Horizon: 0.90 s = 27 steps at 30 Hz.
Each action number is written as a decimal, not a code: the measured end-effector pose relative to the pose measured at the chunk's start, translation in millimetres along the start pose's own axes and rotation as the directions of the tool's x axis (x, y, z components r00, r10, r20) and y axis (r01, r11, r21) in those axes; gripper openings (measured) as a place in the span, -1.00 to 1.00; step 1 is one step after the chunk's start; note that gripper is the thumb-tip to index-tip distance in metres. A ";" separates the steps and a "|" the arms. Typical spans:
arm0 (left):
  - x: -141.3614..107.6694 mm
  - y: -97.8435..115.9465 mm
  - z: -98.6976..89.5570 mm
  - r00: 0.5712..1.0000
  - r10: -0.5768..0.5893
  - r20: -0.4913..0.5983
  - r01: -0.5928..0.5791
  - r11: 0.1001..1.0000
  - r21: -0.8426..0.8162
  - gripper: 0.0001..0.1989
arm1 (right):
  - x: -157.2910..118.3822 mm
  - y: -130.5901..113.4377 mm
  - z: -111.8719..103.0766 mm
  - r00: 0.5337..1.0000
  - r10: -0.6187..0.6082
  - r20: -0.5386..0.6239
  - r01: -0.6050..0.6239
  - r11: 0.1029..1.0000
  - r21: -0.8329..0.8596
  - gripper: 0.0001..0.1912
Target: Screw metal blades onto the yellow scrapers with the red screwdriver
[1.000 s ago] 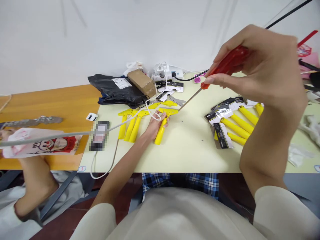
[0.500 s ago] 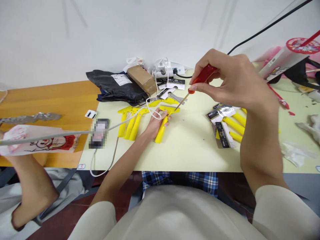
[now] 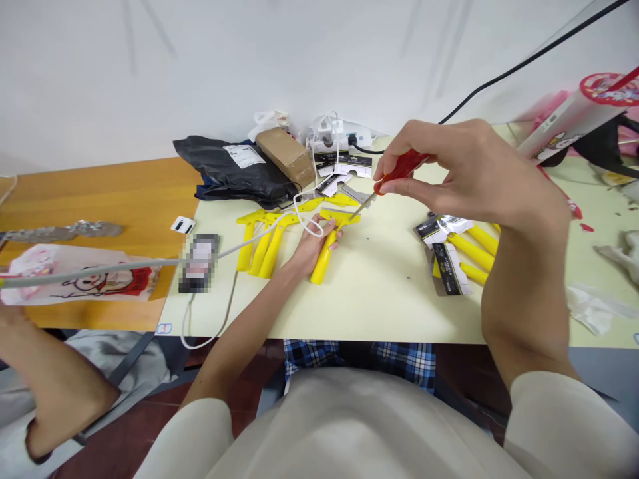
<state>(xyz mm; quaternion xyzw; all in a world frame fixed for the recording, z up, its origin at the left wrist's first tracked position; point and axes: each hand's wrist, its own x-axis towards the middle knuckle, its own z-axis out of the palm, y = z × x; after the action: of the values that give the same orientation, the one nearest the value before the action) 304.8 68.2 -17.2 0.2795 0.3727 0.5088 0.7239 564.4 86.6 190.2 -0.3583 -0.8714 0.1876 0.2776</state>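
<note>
My left hand (image 3: pixel 315 247) is closed around the neck of a yellow scraper (image 3: pixel 322 263), whose wide head points away from me. A red-handled screwdriver (image 3: pixel 402 171) is gripped in my right hand (image 3: pixel 452 176), held above the table at a slant. Its metal shaft reaches down to the right part of the scraper head; whether the tip sits on a screw is too small to tell. Left of my left hand lie several more yellow scraper handles (image 3: pixel 272 247), side by side. A white cable (image 3: pixel 303 223) loops over that area.
Packaged yellow scrapers (image 3: pixel 472 249) with black-and-white cards lie at the right. A black plastic parcel (image 3: pixel 234 173), a brown box (image 3: pixel 285 156) and a power strip (image 3: pixel 339 136) stand at the back. A phone (image 3: pixel 198 263) lies left. Another person's arm (image 3: pixel 60 372) is at far left.
The screwdriver and my right hand have tilted lower, the handle lying flatter. My left hand keeps the scraper in place. The other person's arm at far left has shifted left.
</note>
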 end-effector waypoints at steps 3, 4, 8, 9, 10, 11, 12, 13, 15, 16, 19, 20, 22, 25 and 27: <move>0.4 0.0 -0.9 1.000 0.001 -0.006 -0.001 1.000 0.013 -0.41 | 0.2 -1.8 -0.5 1.000 0.015 0.018 -0.015 1.000 0.026 -0.81; 0.5 0.0 -1.2 1.000 0.004 -0.006 -0.004 1.000 0.013 -0.40 | 0.1 -1.6 -0.7 0.999 0.014 0.031 -0.015 0.999 0.029 -0.76; 0.9 0.3 -1.5 1.000 0.012 -0.009 -0.012 1.000 0.007 -0.40 | -1.6 0.6 -1.3 0.998 -0.006 0.063 0.006 1.000 0.002 -0.63; 0.8 0.5 -1.3 1.000 0.009 -0.007 -0.009 1.000 0.008 -0.40 | -2.0 1.0 -1.1 0.998 -0.011 0.061 0.011 1.000 0.014 -0.61; 0.7 0.6 -1.0 1.000 0.007 -0.006 -0.007 1.000 0.010 -0.41 | -2.2 1.1 -0.8 0.998 -0.014 0.064 0.012 0.999 0.035 -0.59; 0.5 0.7 -0.8 1.000 0.006 -0.006 -0.006 1.000 0.013 -0.41 | -2.1 1.2 -0.1 0.997 -0.015 0.069 0.010 0.998 0.060 -0.57; 0.3 0.8 -0.6 1.000 0.005 -0.005 -0.005 1.000 0.016 -0.41 | -1.8 1.3 0.9 0.997 -0.014 0.077 0.007 0.997 0.083 -0.56; 0.2 0.7 -0.6 1.000 0.005 -0.005 -0.005 1.000 0.018 -0.42 | -1.1 1.6 2.2 0.997 -0.012 0.081 0.004 0.996 0.093 -0.57; 0.0 0.4 -1.1 1.000 0.003 0.001 -0.003 1.000 0.020 -0.43 | 0.8 3.0 5.7 0.999 -0.018 0.049 0.014 0.997 0.076 -0.64; 0.1 0.1 -1.5 1.000 0.003 0.005 -0.004 1.000 0.020 -0.44 | 2.0 4.2 7.6 1.000 -0.024 0.021 0.022 0.998 0.059 -0.69; 0.6 -0.8 -3.2 1.000 0.012 0.024 -0.013 1.000 0.018 -0.47 | 4.9 7.7 13.3 0.999 -0.022 -0.027 0.022 1.000 -0.004 -0.77; 0.8 -1.0 -3.7 0.999 0.018 0.033 -0.018 1.000 0.019 -0.48 | 5.5 8.0 14.8 0.999 -0.009 -0.035 0.009 1.000 -0.014 -0.75; 1.0 -1.3 -4.2 0.999 0.023 0.048 -0.024 1.000 0.020 -0.48 | 5.9 6.6 16.5 0.998 0.023 -0.052 -0.022 1.000 0.016 -0.71; 0.7 -0.9 -3.3 0.999 0.019 0.042 -0.020 1.000 0.010 -0.46 | 4.8 0.5 16.5 0.999 0.027 -0.021 -0.023 0.988 0.154 -0.62; 0.2 -0.3 -2.0 0.999 0.012 0.032 -0.012 1.000 0.002 -0.45 | 3.5 -3.0 16.5 1.000 0.003 -0.002 -0.003 0.982 0.191 -0.60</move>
<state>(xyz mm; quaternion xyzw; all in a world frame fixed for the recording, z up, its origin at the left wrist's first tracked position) 303.4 68.4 -18.6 0.2905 0.3597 0.5081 0.7267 550.6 85.1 180.1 -0.3315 -0.8485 0.2704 0.3114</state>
